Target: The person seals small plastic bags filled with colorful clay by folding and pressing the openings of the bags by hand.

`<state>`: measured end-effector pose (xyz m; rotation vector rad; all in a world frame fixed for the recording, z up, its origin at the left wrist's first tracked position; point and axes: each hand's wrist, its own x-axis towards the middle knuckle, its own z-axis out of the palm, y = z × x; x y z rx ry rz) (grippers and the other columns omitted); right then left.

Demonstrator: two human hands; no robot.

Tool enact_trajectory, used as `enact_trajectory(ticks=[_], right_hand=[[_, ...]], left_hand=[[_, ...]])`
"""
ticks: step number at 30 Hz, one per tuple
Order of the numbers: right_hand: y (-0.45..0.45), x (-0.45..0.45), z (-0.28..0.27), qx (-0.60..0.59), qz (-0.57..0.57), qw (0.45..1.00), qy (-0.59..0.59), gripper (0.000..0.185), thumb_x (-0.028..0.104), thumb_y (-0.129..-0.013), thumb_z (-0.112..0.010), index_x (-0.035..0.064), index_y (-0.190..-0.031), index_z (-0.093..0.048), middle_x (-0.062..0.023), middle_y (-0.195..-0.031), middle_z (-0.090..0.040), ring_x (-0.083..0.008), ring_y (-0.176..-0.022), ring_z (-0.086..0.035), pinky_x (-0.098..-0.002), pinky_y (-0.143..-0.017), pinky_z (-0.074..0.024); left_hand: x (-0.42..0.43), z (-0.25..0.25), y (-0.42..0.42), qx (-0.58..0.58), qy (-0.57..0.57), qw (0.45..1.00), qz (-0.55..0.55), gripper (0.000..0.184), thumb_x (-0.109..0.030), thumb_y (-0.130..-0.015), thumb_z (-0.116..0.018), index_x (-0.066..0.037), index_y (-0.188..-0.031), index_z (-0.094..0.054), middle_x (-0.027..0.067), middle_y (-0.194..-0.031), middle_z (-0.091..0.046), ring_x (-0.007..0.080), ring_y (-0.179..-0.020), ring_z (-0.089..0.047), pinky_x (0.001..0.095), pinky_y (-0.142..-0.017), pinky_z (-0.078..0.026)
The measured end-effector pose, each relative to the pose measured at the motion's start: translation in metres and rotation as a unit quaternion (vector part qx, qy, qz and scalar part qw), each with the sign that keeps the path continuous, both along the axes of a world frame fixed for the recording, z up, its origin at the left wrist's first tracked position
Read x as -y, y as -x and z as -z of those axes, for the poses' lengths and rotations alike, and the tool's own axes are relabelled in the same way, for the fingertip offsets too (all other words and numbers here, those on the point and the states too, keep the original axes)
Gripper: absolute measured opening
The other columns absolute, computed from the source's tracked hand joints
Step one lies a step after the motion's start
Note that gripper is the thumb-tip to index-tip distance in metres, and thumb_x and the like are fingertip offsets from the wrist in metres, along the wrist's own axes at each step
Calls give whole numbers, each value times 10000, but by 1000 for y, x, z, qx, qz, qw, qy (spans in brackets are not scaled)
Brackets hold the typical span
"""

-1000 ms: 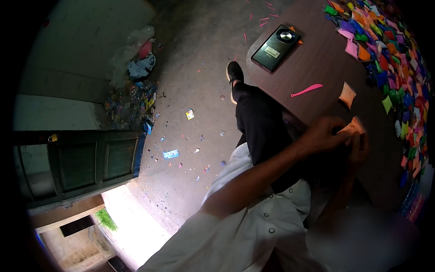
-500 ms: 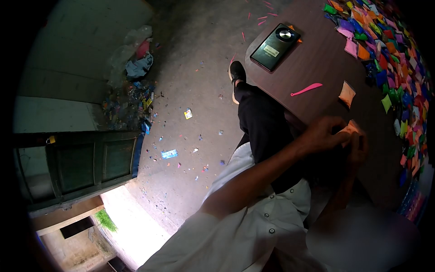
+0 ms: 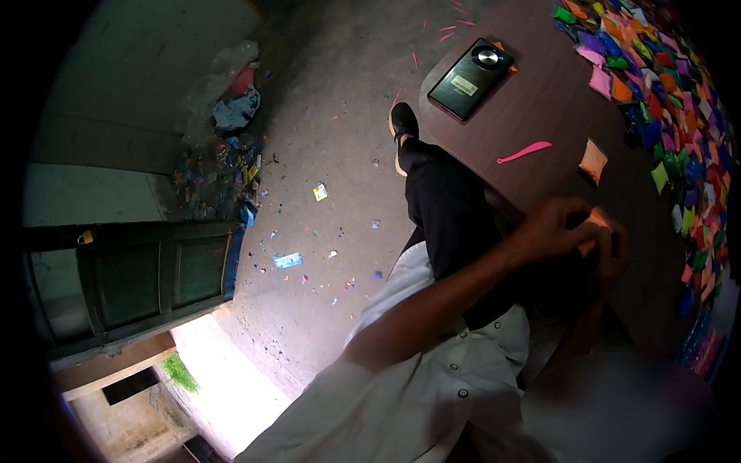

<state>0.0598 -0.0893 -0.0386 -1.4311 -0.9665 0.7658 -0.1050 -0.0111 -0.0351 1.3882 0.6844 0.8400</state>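
Note:
My left hand (image 3: 549,228) is closed, its fingertips pinching at a small peach-orange packet (image 3: 597,219). On the packet's other side, my right hand (image 3: 610,258) has its fingers wrapped round it. The fingers partly hide the packet, so I cannot tell whether it is sealed. Both hands are near the edge of the dark wooden table (image 3: 532,100). A similar peach-orange packet (image 3: 593,161) lies on the table just beyond them, with a pink plastic knife (image 3: 524,152) to its left.
A dark phone (image 3: 471,79) lies near the table's far corner, partly over something orange. A large heap of colourful packets (image 3: 671,100) covers the right side. Pink slivers and litter dot the floor (image 3: 340,139). A green door (image 3: 131,282) and plastic bags (image 3: 235,108) are at left.
My left fingers have shifted slightly around the packet, and the packet has turned a little. The table's other things look unmoved; the view moved slightly.

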Motion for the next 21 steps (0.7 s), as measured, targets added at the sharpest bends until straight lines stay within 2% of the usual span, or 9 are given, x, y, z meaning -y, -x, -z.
enact_trajectory(ticks=[2,7,10,12,16,21], right_hand=[[1,1,3,5,-5,1000,-4,195,145,-1002,-590,4,-1123,-650,-66,-1032,-649,-139,-925,-604,-293,-808,-483],[2,2,-2,35,-10,999,5,188,161,-1004,-604,10,-1108,-646,-47,-1016,-633,-122,-921,-582,-274,-791,-463],[2,1,-3,33,-7,999,19,176,160,-1005,-609,16,-1098,-645,-29,-1002,-621,-118,-916,-571,-268,-783,-454],[-3,2,4,-15,-4,1000,25,164,161,-1006,-610,17,-1078,-645,-16,-984,-612,-114,-900,-565,-261,-778,-449],[-4,3,3,16,1,999,34,163,162,-1007,-608,15,-1066,-645,-20,-990,-623,-112,-908,-571,-259,-787,-452],[0,3,-1,42,-17,999,26,174,166,-1009,-605,10,-1070,-652,-36,-1006,-645,-116,-926,-588,-263,-807,-464]], left_hand=[[-1,0,0,-10,1,1000,3,200,-172,-915,-686,14,-873,-628,5,-721,-564,58,-698,-524,271,-598,-435],[1,4,-1,48,51,997,9,175,-146,-913,-666,21,-880,-625,-7,-733,-568,47,-714,-521,265,-606,-434],[1,3,0,35,52,998,12,177,-156,-922,-672,13,-887,-633,-13,-739,-572,44,-718,-524,262,-610,-434],[2,2,-1,49,49,998,9,185,-167,-929,-674,13,-901,-645,-9,-747,-589,47,-725,-540,260,-617,-445],[3,2,-5,101,67,992,-23,207,-190,-960,-667,17,-946,-675,5,-782,-643,55,-754,-589,255,-642,-480],[0,7,-3,81,67,994,8,192,-175,-980,-648,13,-978,-686,10,-818,-665,54,-774,-608,250,-659,-495]])
